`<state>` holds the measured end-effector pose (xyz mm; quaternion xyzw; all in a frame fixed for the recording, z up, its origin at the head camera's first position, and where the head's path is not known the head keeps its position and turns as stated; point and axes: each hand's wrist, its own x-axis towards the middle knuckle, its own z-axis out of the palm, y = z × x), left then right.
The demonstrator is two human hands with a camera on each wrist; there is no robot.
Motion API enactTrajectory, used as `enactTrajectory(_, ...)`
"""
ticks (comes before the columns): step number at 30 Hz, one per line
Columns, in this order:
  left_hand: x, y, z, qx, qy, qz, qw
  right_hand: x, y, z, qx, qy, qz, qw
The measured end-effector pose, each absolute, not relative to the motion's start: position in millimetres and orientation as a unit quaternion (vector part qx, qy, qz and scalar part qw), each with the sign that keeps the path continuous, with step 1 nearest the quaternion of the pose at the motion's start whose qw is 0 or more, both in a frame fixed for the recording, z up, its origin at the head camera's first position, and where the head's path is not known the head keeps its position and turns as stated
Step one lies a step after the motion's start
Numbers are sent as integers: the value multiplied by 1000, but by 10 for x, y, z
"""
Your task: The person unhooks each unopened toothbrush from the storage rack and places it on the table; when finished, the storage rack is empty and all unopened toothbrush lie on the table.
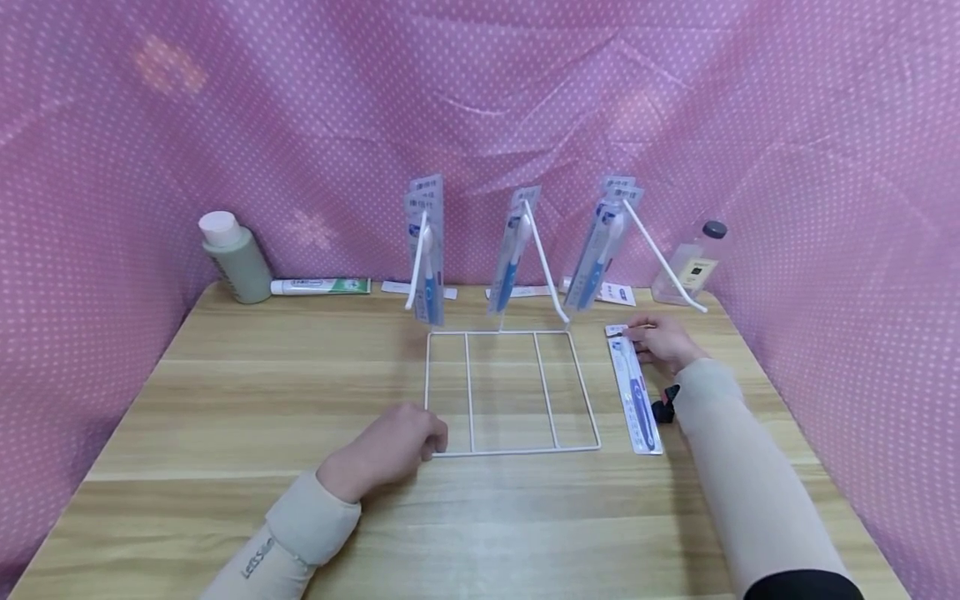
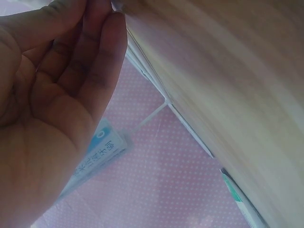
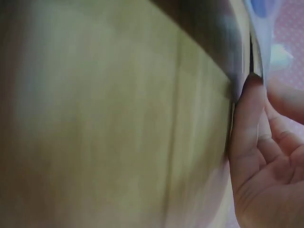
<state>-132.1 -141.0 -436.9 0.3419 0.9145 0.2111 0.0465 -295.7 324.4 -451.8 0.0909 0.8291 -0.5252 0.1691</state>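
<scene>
My left hand (image 1: 390, 442) pinches the front left corner of a white wire display rack (image 1: 517, 452), fingertips and thumb together in the left wrist view. To the rack's right, a packaged toothbrush (image 1: 636, 400) with a blue-purple handle lies on the table. My right hand (image 1: 663, 342) grips the top end of this pack; in the right wrist view the thumb and fingers (image 3: 247, 123) hold its edge. More packaged toothbrushes hang from the rack's three prongs, in a left group (image 1: 433, 287), a middle one (image 1: 510, 262) and a right group (image 1: 596, 262).
Along the back of the wooden table (image 1: 247, 400) stand a green bottle (image 1: 243, 262) with a white cap and a clear bottle (image 1: 686, 262) with a black cap. Toothpaste (image 1: 318, 287) and other flat packs lie between them. A pink dotted curtain (image 1: 480, 100) encloses the table.
</scene>
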Motion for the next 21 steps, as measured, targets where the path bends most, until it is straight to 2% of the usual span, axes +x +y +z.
enactTrajectory(7, -1337, -1416, -4390, 347, 915, 203, 39, -3012, 3173, -4512, 89, 877, -449, 145)
enactTrajectory(16, -1349, -1391, -4388, 321, 923, 204, 67, -3068, 3095, -4402, 129, 889, -420, 130)
enactTrajectory(21, -1342, -1396, -4389, 331, 920, 202, 57, -3077, 3060, -4398, 146, 888, -413, 138)
